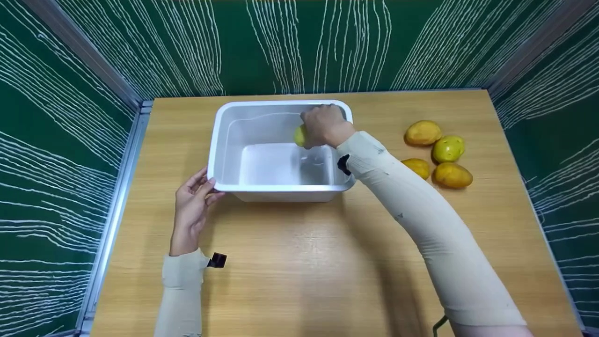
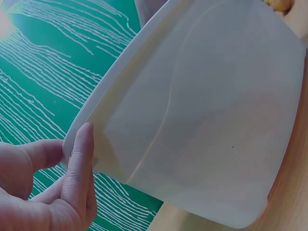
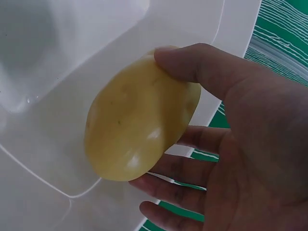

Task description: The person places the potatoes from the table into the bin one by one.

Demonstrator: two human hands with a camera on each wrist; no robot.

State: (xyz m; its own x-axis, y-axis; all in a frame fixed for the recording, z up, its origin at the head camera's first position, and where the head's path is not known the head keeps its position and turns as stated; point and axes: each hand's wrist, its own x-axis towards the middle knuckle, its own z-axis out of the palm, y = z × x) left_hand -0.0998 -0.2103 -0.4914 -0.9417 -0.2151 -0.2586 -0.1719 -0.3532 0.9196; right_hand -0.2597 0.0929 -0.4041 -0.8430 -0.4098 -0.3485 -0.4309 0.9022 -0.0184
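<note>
A white plastic tub (image 1: 271,188) stands on the table. My left hand (image 1: 191,206) pinches its rim at the near left corner, thumb over the edge and fingers underneath; the left wrist view shows this hand (image 2: 72,178) at the rim beside the tub's outer wall (image 2: 207,120). Over the tub's right part, my right hand (image 1: 325,125) grips a smooth yellow potato (image 3: 137,120) with small dents. In the right wrist view, the thumb lies over one end of the potato and the fingers are behind it, above the tub's inside wall.
To the right of the tub lie several more potatoes: an orange-yellow one (image 1: 423,133), a greenish-yellow one (image 1: 448,149) and others nearer. Green panels (image 1: 309,47) with white wavy lines stand at the back and sides of the wooden table (image 1: 281,262).
</note>
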